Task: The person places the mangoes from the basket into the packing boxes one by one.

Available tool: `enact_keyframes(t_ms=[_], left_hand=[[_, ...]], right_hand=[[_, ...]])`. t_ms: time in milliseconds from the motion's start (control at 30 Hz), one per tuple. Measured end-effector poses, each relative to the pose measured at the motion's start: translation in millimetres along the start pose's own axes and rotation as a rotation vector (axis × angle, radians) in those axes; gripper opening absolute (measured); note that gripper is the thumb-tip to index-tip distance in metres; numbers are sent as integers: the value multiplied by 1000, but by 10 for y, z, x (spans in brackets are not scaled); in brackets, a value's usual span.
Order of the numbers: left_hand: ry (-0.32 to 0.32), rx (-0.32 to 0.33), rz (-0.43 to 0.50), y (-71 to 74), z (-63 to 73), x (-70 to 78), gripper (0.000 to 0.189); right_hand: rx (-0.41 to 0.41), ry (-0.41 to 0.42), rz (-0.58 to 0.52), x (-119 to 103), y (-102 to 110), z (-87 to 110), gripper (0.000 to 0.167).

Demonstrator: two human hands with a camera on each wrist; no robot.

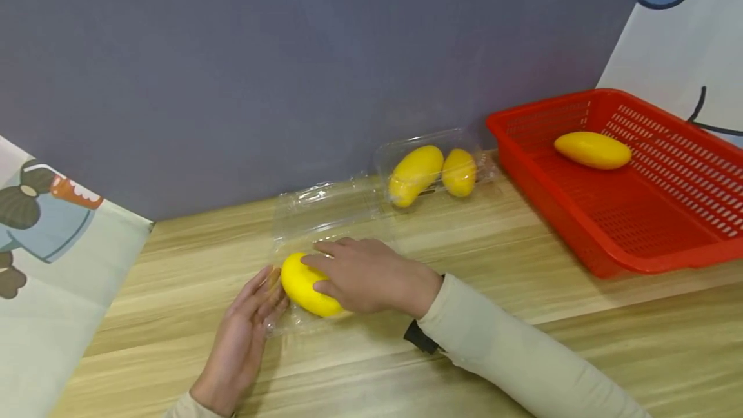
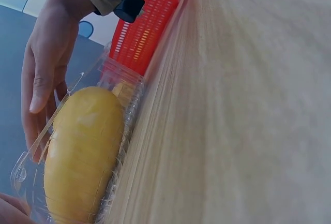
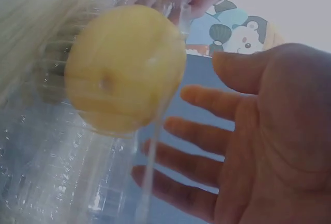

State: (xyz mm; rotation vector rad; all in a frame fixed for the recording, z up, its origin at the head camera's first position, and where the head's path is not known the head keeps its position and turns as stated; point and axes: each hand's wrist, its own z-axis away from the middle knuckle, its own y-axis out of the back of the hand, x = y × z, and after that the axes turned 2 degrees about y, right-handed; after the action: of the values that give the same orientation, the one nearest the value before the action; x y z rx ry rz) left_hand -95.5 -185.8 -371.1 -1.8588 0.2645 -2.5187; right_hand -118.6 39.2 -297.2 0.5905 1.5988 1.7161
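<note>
A yellow mango (image 1: 304, 282) lies in the near half of a clear plastic clamshell box (image 1: 327, 208), whose lid is folded back toward the wall. My left hand (image 1: 246, 321) touches the box's left side, fingers extended. Over the mango hovers my right hand (image 1: 371, 276), its fingers spread and slightly bent. The right wrist view shows a gap between this right hand (image 3: 269, 136) and the mango (image 3: 126, 69), so it holds nothing. In the left wrist view, the box wall partly covers the mango (image 2: 85, 151).
Behind, a second clear box (image 1: 383, 153) holds two mangoes (image 1: 416, 173). At right stands a red perforated basket (image 1: 557, 211) with one mango (image 1: 593, 150) inside. A grey wall (image 1: 290, 69) borders the wooden table (image 1: 464, 366) at the back.
</note>
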Motion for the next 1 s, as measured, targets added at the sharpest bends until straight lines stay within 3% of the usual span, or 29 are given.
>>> enact_keyframes(t_ms=[200, 567, 867, 1000], left_hand=[[1, -2, 7, -7, 12, 11, 52], [1, 10, 9, -14, 18, 22, 51], [-8, 0, 5, -8, 7, 26, 52], [-8, 0, 2, 0, 9, 16, 52]], right_hand=[[-50, 55, 20, 7, 3, 11, 54], [-78, 62, 0, 20, -10, 11, 53], [-71, 57, 16, 7, -5, 11, 54], [-17, 67, 19, 11, 16, 31, 59]])
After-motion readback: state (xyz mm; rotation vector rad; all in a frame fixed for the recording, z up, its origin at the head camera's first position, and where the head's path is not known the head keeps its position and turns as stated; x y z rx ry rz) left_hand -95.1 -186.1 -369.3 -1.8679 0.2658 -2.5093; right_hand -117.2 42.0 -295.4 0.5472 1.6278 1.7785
